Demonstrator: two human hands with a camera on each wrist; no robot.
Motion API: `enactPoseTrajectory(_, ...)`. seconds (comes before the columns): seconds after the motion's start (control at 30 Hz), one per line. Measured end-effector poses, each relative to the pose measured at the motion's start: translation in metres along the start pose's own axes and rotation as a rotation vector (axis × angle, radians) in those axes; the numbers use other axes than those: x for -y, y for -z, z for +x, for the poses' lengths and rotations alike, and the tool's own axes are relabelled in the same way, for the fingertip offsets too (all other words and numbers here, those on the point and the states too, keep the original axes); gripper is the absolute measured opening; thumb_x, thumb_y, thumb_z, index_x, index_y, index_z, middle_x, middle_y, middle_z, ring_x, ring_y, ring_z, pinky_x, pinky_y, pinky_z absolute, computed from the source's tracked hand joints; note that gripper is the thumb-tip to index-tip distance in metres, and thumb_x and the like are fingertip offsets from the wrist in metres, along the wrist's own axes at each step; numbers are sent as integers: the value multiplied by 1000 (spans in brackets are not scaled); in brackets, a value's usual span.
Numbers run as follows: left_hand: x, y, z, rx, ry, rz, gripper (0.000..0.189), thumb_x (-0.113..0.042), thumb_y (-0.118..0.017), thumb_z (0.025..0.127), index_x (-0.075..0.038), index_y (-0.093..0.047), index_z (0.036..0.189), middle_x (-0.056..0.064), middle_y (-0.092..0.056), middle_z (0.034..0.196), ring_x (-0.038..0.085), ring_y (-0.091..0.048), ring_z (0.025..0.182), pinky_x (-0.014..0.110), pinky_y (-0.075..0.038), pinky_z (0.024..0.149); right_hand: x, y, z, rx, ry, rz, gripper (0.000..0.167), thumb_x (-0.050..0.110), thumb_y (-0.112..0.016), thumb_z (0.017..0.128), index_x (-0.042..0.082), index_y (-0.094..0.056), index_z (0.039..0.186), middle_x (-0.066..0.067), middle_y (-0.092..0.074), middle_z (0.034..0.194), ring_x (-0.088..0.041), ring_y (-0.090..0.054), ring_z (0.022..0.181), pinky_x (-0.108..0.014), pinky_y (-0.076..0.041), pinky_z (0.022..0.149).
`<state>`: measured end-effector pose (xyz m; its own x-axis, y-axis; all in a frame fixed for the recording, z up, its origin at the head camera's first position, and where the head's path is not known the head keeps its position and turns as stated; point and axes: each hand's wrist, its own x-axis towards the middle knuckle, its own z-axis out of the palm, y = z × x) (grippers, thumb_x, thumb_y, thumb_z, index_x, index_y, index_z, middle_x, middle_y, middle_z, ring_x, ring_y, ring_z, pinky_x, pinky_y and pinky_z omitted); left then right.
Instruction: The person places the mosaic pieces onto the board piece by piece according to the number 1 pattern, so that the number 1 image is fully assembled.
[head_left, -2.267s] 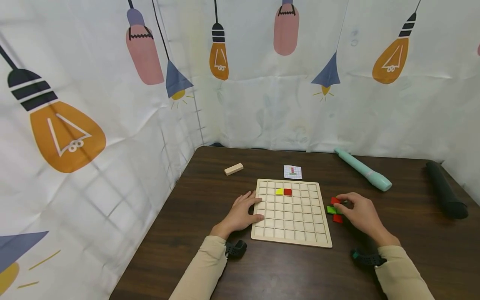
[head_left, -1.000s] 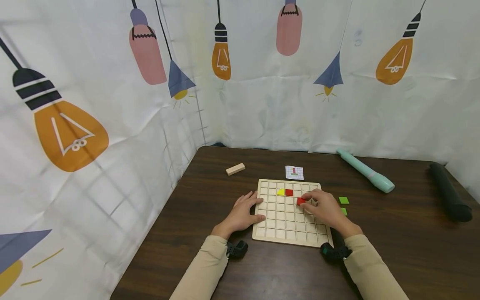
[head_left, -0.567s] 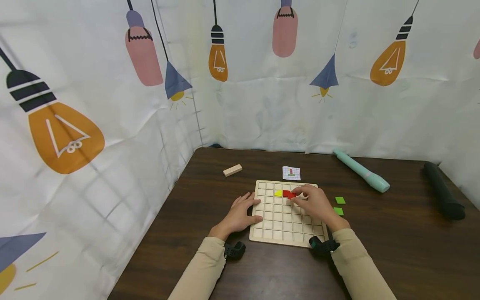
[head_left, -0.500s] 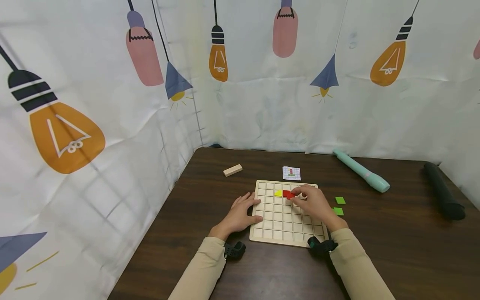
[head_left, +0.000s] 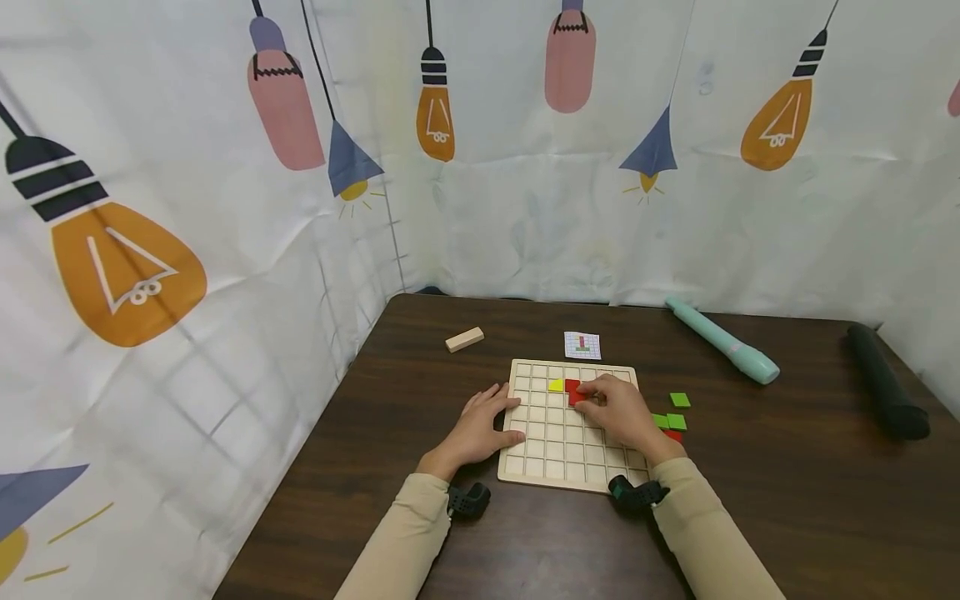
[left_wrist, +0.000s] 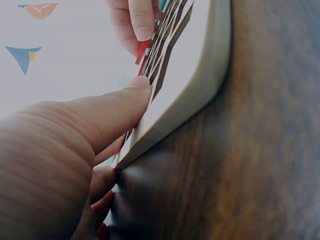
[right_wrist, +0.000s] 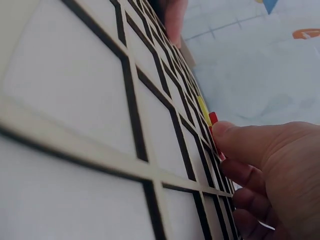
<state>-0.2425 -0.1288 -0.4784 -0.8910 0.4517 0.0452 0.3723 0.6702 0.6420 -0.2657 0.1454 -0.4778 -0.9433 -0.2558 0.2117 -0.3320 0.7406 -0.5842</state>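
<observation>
A square wooden grid board [head_left: 555, 481] lies on the dark table. My left hand [head_left: 474, 429] rests at its left edge, thumb on top and fingers extended along the side. A yellow piece [head_left: 556, 385] and a red square tile [head_left: 572, 385] sit side by side in the upper rows. With thumb and fingertips, my right hand [head_left: 621, 414] pinches another red tile [head_left: 575, 400] at the cell just below that one. The fingers partly cover it; whether it lies flat in the cell I cannot tell. In the right wrist view, the thumb [right_wrist: 225, 134] touches the red.
Right of the board lie several green tiles [head_left: 679, 400] and a red tile [head_left: 674, 436], partly behind my right wrist. Beyond the board are a small patterned card [head_left: 582, 345] and a wooden block [head_left: 464, 339]. A mint-green tube [head_left: 723, 342] and a black cylinder [head_left: 888, 383] lie farther right.
My right hand has picked a red tile from the pile and carried it left onto the board, lowering it below the other red tile. My left hand stays in place.
</observation>
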Motion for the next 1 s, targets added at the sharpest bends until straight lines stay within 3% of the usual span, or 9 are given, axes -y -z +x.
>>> enactPoseTrajectory(0.3, 0, 1, 0, -7, -11, -2, 59, -31, -72, 90, -7, -53, 141, 15, -28, 158, 32, -18, 148, 54, -9, 119, 1, -1, 0, -18, 36, -34, 27, 23, -77, 85, 11, -75, 109, -1, -65, 99, -17, -54, 83, -35, -49, 75)
enactPoseTrajectory(0.53, 2, -1, 0, -23, -46, 6, 59, -31, -71, 90, -4, -53, 140, 19, -30, 156, 35, -20, 147, 55, -10, 118, 1, -4, 0, -23, 15, -41, 28, 25, -78, 85, 12, -75, 110, 3, -62, 91, -15, -48, 75, -30, -41, 64)
enactPoseTrajectory(1.0, 2, -2, 3, 2, 15, 18, 59, -32, -72, 90, -10, -53, 141, 12, -28, 159, 29, -18, 148, 52, -8, 119, 1, -5, 2, 0, -29, -41, 26, 25, -78, 85, 14, -74, 108, 3, -62, 92, -17, -50, 78, -32, -44, 69)
